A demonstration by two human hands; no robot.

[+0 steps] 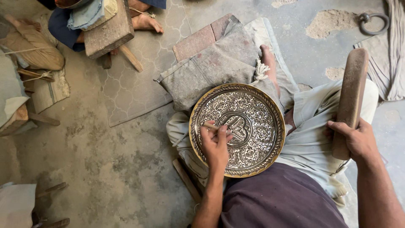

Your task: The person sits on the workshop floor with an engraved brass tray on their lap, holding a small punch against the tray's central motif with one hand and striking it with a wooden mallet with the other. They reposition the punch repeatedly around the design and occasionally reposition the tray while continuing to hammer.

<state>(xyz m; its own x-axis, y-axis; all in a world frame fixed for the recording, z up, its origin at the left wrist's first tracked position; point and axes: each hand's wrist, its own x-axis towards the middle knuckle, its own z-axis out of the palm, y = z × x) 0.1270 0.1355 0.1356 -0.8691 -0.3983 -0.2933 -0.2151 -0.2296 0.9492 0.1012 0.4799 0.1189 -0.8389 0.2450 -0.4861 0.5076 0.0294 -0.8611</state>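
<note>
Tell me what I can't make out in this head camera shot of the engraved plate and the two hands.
1. The tip of the thin tool in the left hand: hidden by the fingers over the round engraved plate.
2. The lower end of the wooden mallet: covered by the right hand.
3. The other person at top left: cut off by the frame edge; only a foot shows.
4. The plate's fine pattern: too small to read.

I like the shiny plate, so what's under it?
The plate rests on the person's lap, over pale trousers and a grey cloth. The left hand holds a thin tool on top. What lies directly beneath is covered.
</note>
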